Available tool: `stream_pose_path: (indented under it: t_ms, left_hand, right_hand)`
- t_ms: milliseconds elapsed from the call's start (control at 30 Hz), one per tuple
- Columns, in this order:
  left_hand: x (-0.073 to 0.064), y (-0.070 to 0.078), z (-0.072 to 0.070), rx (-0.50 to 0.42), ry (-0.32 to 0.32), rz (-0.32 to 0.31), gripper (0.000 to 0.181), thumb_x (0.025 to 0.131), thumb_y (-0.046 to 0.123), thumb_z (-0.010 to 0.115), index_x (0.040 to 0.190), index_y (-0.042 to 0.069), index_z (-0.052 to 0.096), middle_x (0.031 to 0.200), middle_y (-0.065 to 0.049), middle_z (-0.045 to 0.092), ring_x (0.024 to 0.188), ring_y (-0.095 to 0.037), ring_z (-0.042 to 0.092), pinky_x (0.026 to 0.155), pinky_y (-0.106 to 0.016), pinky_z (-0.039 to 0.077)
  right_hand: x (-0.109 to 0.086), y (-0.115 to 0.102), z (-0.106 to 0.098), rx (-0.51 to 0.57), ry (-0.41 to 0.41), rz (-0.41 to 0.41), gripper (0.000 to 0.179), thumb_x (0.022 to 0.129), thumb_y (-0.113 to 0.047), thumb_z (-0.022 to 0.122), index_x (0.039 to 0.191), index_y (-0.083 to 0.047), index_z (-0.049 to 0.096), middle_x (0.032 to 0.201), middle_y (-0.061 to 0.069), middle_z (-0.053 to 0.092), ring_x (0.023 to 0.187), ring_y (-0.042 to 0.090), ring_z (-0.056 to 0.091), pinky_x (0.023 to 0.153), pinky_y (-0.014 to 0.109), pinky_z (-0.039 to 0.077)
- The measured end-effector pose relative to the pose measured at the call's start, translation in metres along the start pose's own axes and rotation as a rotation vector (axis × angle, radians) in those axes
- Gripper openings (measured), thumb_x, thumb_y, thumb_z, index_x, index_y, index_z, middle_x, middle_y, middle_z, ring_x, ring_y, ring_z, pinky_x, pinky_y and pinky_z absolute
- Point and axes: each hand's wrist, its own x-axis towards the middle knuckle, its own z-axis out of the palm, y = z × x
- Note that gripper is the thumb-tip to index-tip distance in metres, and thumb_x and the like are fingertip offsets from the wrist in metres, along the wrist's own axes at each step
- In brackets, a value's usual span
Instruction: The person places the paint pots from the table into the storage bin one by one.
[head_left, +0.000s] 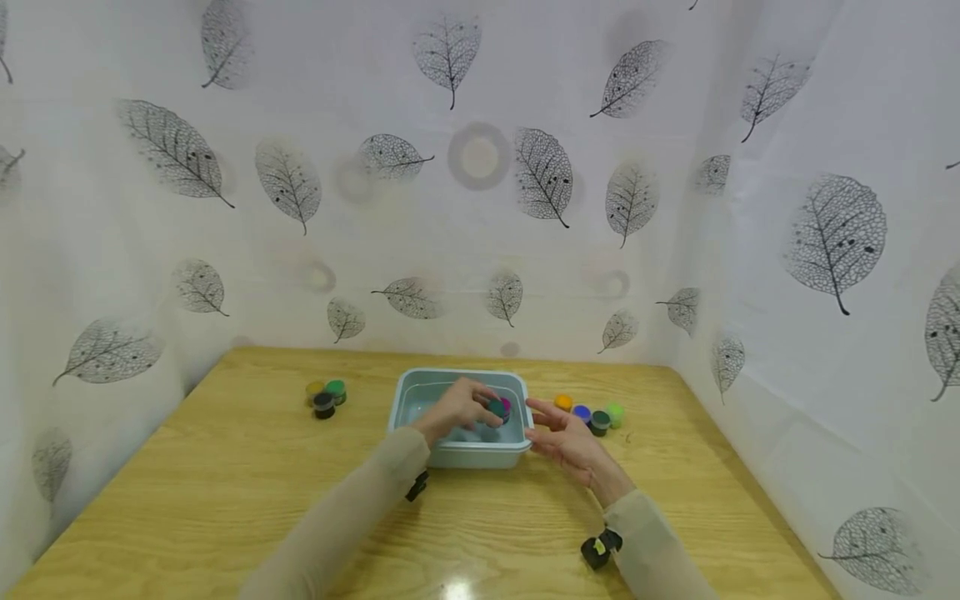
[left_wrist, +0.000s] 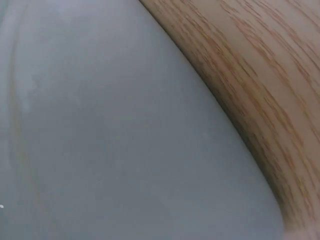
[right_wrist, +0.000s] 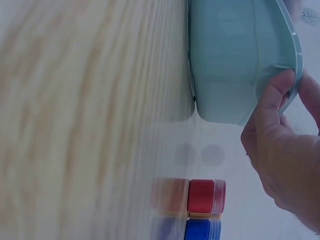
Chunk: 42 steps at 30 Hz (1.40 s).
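Note:
A pale blue-green plastic basin [head_left: 459,457] stands on the wooden table. Over its inside, my left hand [head_left: 461,407] pinches a small paint jar with a dark teal top [head_left: 496,407] between thumb and fingers. Right behind that jar shows a magenta one [head_left: 506,407], partly hidden by it. My right hand [head_left: 573,442] is at the basin's right side. In the right wrist view the same hand [right_wrist: 285,145] grips the rim, thumb on the outer wall and fingers over the edge. The left wrist view shows only the basin's wall [left_wrist: 130,130] close up beside the wood.
Right of the basin stand jars in orange [head_left: 563,402], blue [head_left: 582,413], dark green [head_left: 600,422] and light green [head_left: 615,414]. A red jar [right_wrist: 201,196] shows in the right wrist view. Yellow [head_left: 315,389], green [head_left: 336,390] and black [head_left: 323,405] jars cluster at left. Leaf-printed curtains border the table.

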Motion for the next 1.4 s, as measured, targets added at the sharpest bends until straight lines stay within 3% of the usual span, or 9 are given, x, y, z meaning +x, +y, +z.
stream_pose_path:
  t_ms: [167,500,667,867,1067,1400]
  left_hand:
    - [0.004,-0.004,0.005,0.073,0.008,-0.008,0.044,0.073,0.004,0.083,0.114,-0.001,0.068,0.104,-0.014,0.069,0.064,-0.017,0.059,0.063,-0.035,0.059]
    - [0.007,-0.006,0.008,0.172,0.06,-0.01,0.041,0.066,0.002,0.087,0.103,-0.002,0.07,0.094,-0.011,0.069,0.052,-0.01,0.052,0.052,-0.024,0.054]
    - [0.007,-0.007,0.012,0.261,0.094,-0.002,0.043,0.063,0.006,0.089,0.101,-0.002,0.071,0.089,-0.01,0.07,0.054,-0.011,0.055,0.049,-0.021,0.05]
    - [0.008,-0.007,0.014,0.288,0.103,0.015,0.042,0.063,0.009,0.091,0.098,-0.002,0.071,0.078,-0.009,0.07,0.058,-0.014,0.063,0.053,-0.023,0.056]
    - [0.01,-0.007,0.014,0.346,0.104,0.048,0.04,0.061,0.015,0.093,0.092,0.001,0.073,0.076,-0.005,0.07,0.067,-0.014,0.06,0.06,-0.023,0.052]
    - [0.011,-0.005,0.015,0.253,0.104,0.006,0.033,0.063,0.007,0.091,0.089,0.0,0.072,0.084,-0.009,0.07,0.07,-0.015,0.063,0.065,-0.023,0.052]
  right_hand:
    - [0.0,0.001,0.0,0.004,-0.006,-0.006,0.065,0.093,-0.006,0.065,0.151,-0.008,0.036,0.149,0.029,0.034,0.114,0.024,0.061,0.088,0.026,0.058]
    - [0.001,0.0,0.002,0.002,0.005,-0.002,0.064,0.093,-0.004,0.065,0.151,-0.008,0.037,0.148,0.028,0.036,0.113,0.025,0.061,0.087,0.025,0.058]
    - [0.001,0.0,0.001,-0.001,0.002,0.004,0.065,0.093,-0.005,0.065,0.151,-0.008,0.036,0.148,0.028,0.036,0.113,0.025,0.061,0.088,0.025,0.058]
    - [0.001,0.0,0.0,-0.003,0.005,0.001,0.065,0.092,-0.005,0.066,0.151,-0.008,0.037,0.148,0.028,0.037,0.112,0.024,0.062,0.087,0.026,0.058]
    - [0.0,-0.001,0.001,0.005,-0.001,-0.002,0.066,0.093,-0.004,0.066,0.151,-0.008,0.037,0.147,0.028,0.036,0.108,0.02,0.062,0.085,0.024,0.058]
    - [0.0,-0.002,0.0,0.014,-0.006,0.001,0.067,0.092,-0.004,0.066,0.151,-0.007,0.035,0.146,0.027,0.037,0.104,0.018,0.063,0.084,0.024,0.058]
